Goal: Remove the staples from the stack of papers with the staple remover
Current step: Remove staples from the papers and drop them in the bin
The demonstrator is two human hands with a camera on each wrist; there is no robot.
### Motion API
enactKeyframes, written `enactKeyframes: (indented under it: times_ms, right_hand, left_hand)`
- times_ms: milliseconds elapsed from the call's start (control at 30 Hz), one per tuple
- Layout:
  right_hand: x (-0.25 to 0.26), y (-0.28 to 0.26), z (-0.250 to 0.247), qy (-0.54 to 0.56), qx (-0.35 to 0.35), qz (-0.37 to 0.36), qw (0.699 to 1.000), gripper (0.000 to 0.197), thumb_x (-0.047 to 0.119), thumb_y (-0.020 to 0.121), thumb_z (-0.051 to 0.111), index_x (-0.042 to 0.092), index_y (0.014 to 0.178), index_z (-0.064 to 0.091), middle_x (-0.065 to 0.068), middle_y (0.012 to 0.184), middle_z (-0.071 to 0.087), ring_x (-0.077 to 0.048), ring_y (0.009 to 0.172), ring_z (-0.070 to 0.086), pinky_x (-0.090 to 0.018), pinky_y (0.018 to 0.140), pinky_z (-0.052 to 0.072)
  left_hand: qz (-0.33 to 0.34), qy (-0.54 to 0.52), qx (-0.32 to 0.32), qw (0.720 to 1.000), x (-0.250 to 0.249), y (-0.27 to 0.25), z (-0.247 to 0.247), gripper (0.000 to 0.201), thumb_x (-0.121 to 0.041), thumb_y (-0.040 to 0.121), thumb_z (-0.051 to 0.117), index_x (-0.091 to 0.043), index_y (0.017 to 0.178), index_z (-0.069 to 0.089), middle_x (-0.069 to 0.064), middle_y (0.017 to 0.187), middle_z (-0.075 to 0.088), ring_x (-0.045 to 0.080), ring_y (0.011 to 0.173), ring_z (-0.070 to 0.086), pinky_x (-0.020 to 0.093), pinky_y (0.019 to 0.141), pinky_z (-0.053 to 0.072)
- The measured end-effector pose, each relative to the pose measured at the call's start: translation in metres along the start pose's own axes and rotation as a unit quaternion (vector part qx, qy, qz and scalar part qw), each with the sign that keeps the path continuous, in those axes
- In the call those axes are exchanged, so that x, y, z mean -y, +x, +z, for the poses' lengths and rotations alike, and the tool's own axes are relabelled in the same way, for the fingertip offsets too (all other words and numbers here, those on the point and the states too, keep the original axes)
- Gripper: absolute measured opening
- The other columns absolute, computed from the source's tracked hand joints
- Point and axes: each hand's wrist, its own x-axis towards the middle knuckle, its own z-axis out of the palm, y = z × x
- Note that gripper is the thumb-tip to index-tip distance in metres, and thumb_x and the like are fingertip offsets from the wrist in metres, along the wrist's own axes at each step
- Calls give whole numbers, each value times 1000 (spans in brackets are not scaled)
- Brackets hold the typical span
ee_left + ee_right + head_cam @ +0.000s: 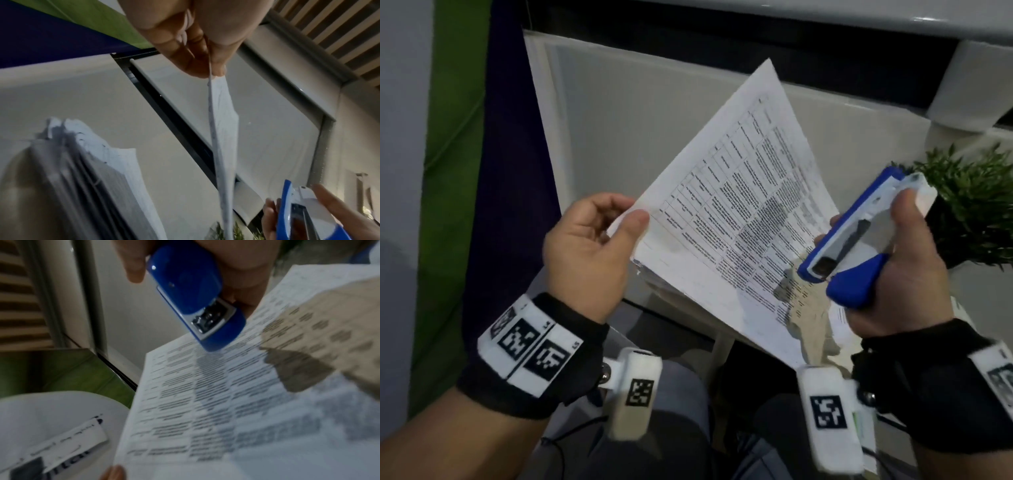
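A: What is closest to us?

B: The two black wrist bands with white tags. Just past them are the hands.

A: What is the left hand doing?

B: Its thumb and fingers pinch one corner of the stack of papers. The papers are up in the air, tilted, not lying on the table.

A: And the right hand?

B: It is wrapped around the blue and white staple remover. The tool is just over the right edge of the top page. It may be touching the page. I cannot tell.

A: Where is the staple?

B: I cannot see one. The print is too blurry.

A: So how do we do this bit well?

B: I think the papers flop too much like this. Hold them tight near the staple, or lay them flat. Then slide the metal tip under the staple slowly and lift gently, so the page does not rip.

A: What is farthest away?

B: A green plant on the right.
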Motion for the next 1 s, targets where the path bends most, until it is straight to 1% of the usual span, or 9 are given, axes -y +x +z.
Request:
enactKeyframes:
  times_ms: [67, 133, 233, 367, 500, 667, 800, 900, 1000]
  right_hand:
    - [2, 7, -4, -55, 1, 14, 998, 48, 56, 63, 59, 23, 98, 61, 3, 72, 64, -15, 62, 64, -29, 57, 57]
    - [-1, 16, -11, -86, 7, 44, 995, 77, 64, 50, 71, 20, 113, 61, 1, 77, 67, -18, 63, 67, -34, 59, 58]
    - [-12, 23, -19, -162, -29, 73, 984, 104, 76, 29, 79, 24, 117, 63, -6, 96, 69, -27, 81, 70, -49, 80, 58]
    - [-22, 27, -35, -215, -50, 78, 972, 61, 77, 55, 71, 31, 95, 67, -12, 101, 71, -40, 97, 66, -62, 97, 47]
    - [-25, 29, -49, -201, -67, 149, 966, 52, 66, 77, 65, 16, 91, 67, -14, 76, 68, -32, 70, 63, -48, 76, 52]
    - [-26, 33, -56, -246, -80, 153, 954, 53, 67, 85, 54, 18, 99, 67, -14, 84, 67, -30, 69, 64, -46, 72, 52]
    - [-26, 34, -55, -227, -106, 122, 960, 65, 83, 53, 64, 29, 86, 76, -8, 83, 73, -27, 72, 67, -44, 76, 56]
    - [-25, 31, -54, -160, -121, 112, 973, 55, 68, 85, 51, 22, 107, 72, -3, 81, 76, -23, 67, 70, -37, 63, 58]
    - [-26, 28, -52, -108, -134, 114, 979, 94, 81, 58, 67, 15, 125, 64, -9, 104, 75, -29, 89, 73, -51, 80, 57]
  left_hand:
    - [-10, 13, -7, 1000, 9, 3, -5, 23, -6, 84, 66, -26, 80, 57, -14, 71, 61, -6, 61, 55, 10, 59, 47]
    - [-60, 11, -1, 998, 20, 3, -7, 21, -5, 86, 63, -24, 79, 55, -9, 73, 58, -6, 57, 55, 12, 51, 47]
    - [-140, -25, 30, 989, 36, -2, -4, 20, -1, 88, 59, -18, 79, 54, -2, 74, 59, -3, 54, 57, 13, 44, 45]
    - [-168, -34, 57, 984, 47, -8, -1, 19, 0, 86, 61, -18, 80, 58, 1, 78, 61, 3, 59, 57, 15, 49, 46]
    - [-164, -47, 83, 982, 45, -7, -1, 19, 1, 85, 61, -16, 79, 59, 0, 76, 59, 0, 56, 56, 13, 49, 46]
    - [-160, -68, 83, 981, 42, -10, 2, 18, 4, 85, 60, -13, 79, 59, -5, 73, 61, -2, 53, 57, 12, 48, 45]
    - [-202, -102, 48, 973, 51, -16, 5, 18, 1, 86, 60, -17, 81, 59, -3, 78, 68, 11, 68, 64, 22, 59, 53]
    - [-280, -118, 61, 951, 54, -18, 6, 17, -4, 85, 62, -19, 90, 54, 8, 92, 68, 24, 80, 62, 30, 62, 50]
    - [-370, -52, 170, 912, 59, -19, 6, 37, -3, 81, 67, -19, 107, 45, 12, 110, 63, 19, 76, 63, 21, 49, 51]
